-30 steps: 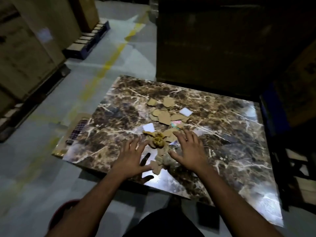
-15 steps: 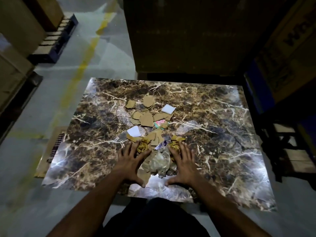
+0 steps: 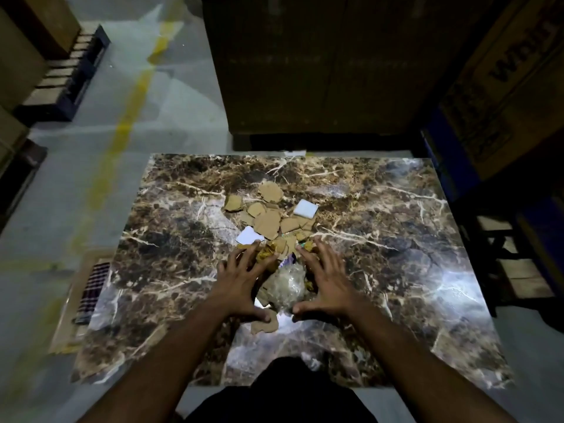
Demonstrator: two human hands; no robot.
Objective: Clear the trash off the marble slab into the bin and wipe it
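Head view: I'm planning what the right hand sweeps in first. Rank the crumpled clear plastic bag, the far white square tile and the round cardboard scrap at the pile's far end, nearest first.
1. Crumpled clear plastic bag, beside the right hand.
2. White square tile, ahead.
3. Round cardboard scrap, farthest, ahead-left.

Dim warehouse, grey concrete floor (image 3: 183, 117) (yellow line (image 3: 122, 138)), stacked cardboard boxes (image 3: 305, 62), wooden pallet (image 3: 67, 77)
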